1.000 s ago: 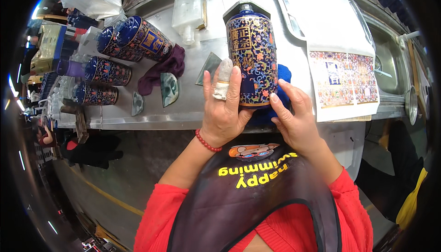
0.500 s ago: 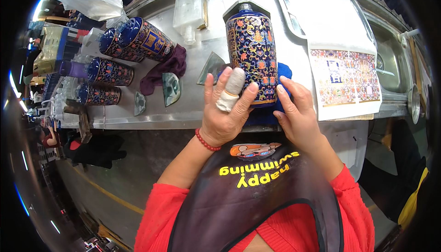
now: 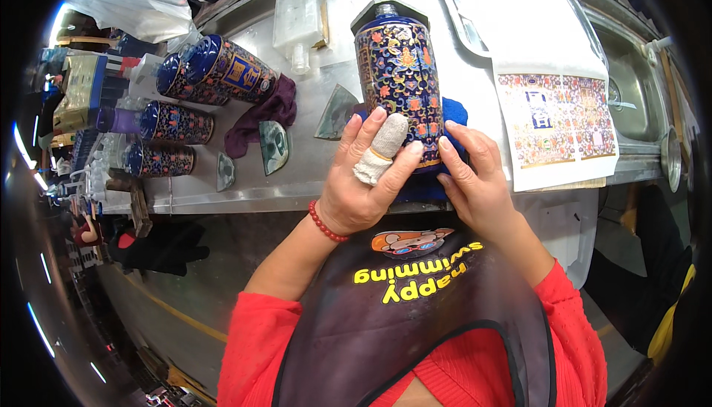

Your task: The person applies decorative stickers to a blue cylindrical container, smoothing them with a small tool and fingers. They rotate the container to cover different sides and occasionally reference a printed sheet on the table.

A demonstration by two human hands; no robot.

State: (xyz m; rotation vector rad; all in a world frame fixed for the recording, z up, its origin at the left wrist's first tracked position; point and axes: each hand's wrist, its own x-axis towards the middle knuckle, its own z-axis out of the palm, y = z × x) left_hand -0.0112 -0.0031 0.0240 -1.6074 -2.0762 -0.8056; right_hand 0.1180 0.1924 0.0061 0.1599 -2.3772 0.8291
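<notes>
A dark blue bottle (image 3: 398, 80) with a colourful flower pattern lies on a blue cloth (image 3: 454, 114) at the front of a metal worktable (image 3: 311, 173). My left hand (image 3: 363, 181) grips its lower end; a white wrap covers the middle finger. On the bottle's lower right side rests my right hand (image 3: 475, 177), fingers pressed against it. A red bead bracelet (image 3: 324, 223) circles my left wrist.
Several patterned blue bottles (image 3: 222, 73) lie at the left with a purple cloth (image 3: 259, 117) and flat grey pieces (image 3: 274, 146). A clear glass bottle (image 3: 299, 21) lies behind. A printed decal sheet (image 3: 556, 121) hangs off the right edge. A sink (image 3: 630, 58) is at far right.
The bottle has been turned in my hands; the panel with gold markings rolled out of sight and flower pattern faces up. My left fingers shifted across it.
</notes>
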